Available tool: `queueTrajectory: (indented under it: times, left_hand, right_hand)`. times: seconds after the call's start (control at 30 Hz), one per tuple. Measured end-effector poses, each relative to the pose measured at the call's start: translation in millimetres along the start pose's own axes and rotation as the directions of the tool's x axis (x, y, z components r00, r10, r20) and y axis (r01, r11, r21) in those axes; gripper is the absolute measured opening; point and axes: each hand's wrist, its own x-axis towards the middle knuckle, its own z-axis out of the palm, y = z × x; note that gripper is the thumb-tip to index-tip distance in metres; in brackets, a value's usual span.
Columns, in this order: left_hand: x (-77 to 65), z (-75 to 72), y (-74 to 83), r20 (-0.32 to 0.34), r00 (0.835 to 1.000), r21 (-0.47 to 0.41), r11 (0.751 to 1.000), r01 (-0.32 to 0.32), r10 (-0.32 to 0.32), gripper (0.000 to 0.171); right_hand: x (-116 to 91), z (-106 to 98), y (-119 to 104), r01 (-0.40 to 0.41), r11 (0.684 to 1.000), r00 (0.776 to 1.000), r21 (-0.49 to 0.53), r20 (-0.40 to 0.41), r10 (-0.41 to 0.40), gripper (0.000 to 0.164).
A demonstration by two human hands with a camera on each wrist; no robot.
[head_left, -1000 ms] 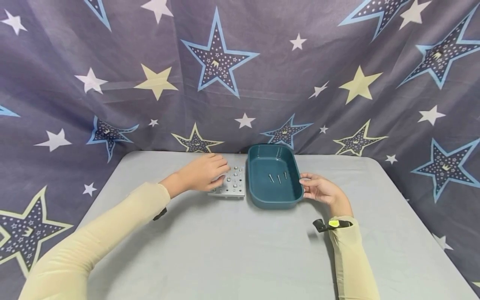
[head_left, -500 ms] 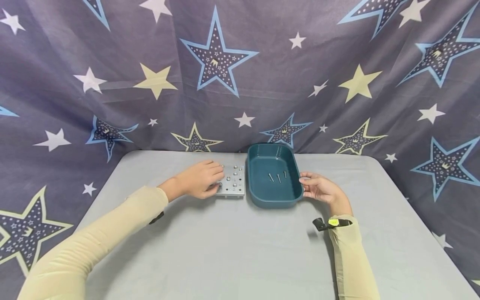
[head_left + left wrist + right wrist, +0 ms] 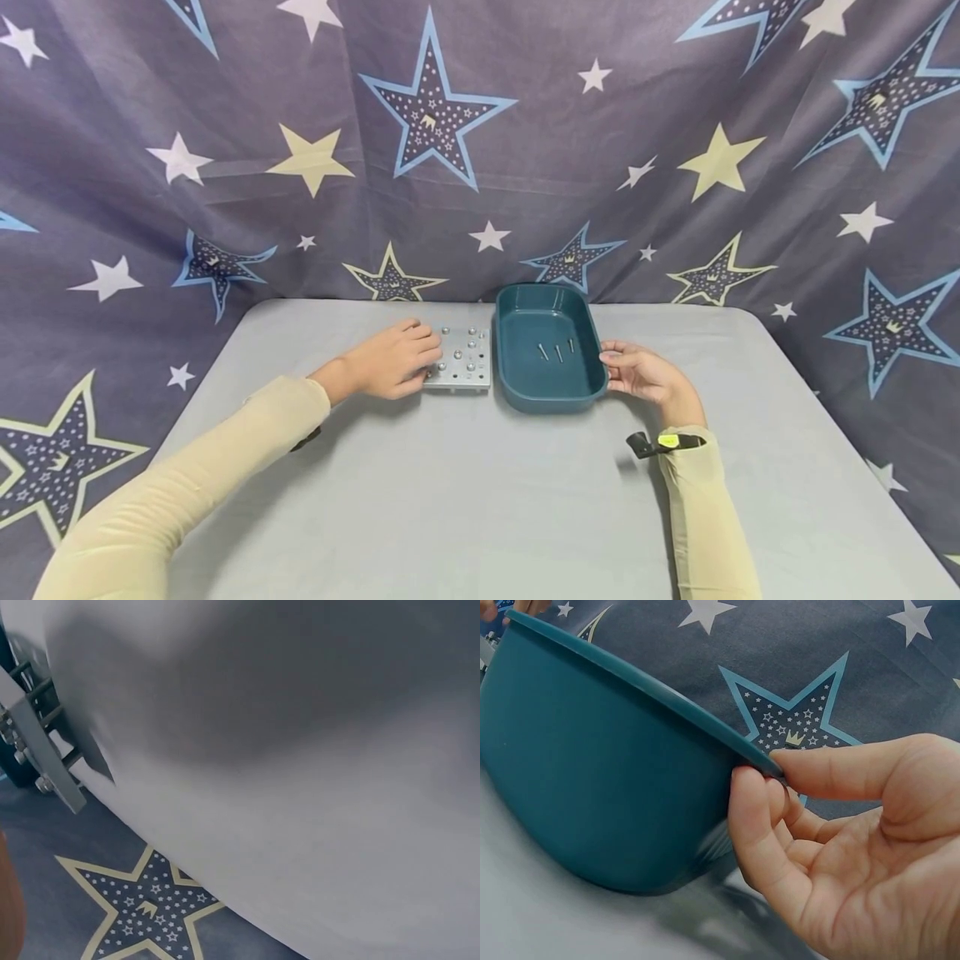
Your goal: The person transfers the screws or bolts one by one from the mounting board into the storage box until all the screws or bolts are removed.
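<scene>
The plate (image 3: 456, 340) sits near the far side of the table (image 3: 480, 500), just left of the tray (image 3: 551, 405). The left hand (image 3: 392, 362) reaches in from the left, palm down and knuckles up, its bent fingers at the plate's left edge. Its fingertips are hidden, so whether they pinch anything cannot be told; the left wrist view shows only a sliver of it. The right hand (image 3: 847, 832) is turned palm toward its wrist camera and pinches the tray's rim between thumb and fingers, with no gap left in the grip.

Three loose screws (image 3: 558, 353) lie apart from one another on the tray floor, toward its near half. The plate carries several more, heads on top; in the left wrist view their shanks poke out underneath.

Compared with a second ago, the left hand has drawn back leftward, uncovering more of the plate's top. The right hand's hold and the three screws look unchanged.
</scene>
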Motion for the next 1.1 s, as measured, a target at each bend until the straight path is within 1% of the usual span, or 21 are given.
queueTrajectory:
  times: [0.17,0.33,0.43,0.6,0.83,1.1]
  left_hand:
    - [-0.5,5.3,0.1,0.033,0.999,0.018,1.000,0.010,-0.010,0.019]
    - [0.3,9.5,2.9,0.056,0.998,0.001,1.000,0.018,-0.018,0.017]
    - [1.1,10.9,4.6,0.061,0.998,-0.009,1.000,0.024,-0.023,0.015]
    - [1.5,11.4,6.2,0.049,0.998,-0.026,0.999,0.032,-0.031,0.015]
    - [1.3,13.0,6.7,0.044,0.998,-0.040,0.998,0.049,-0.048,0.015]
    - [1.5,15.7,6.5,0.102,0.991,-0.035,0.995,0.092,-0.088,0.016]
  right_hand:
    - [0.1,-0.3,-0.8,-0.003,1.000,1.000,-0.004,-0.001,0.003,0.019]
    - [1.6,-0.7,0.1,-0.011,1.000,1.000,0.002,0.006,0.011,0.019]
    - [2.5,-0.7,0.6,-0.013,1.000,1.000,0.000,0.002,0.013,0.019]
    - [3.1,-1.0,0.6,-0.013,1.000,1.000,-0.013,-0.007,0.013,0.018]
    - [2.5,-0.9,0.1,-0.007,1.000,1.000,-0.006,0.000,0.007,0.019]
    - [1.1,-2.1,0.7,-0.006,1.000,1.000,0.005,0.014,0.006,0.019]
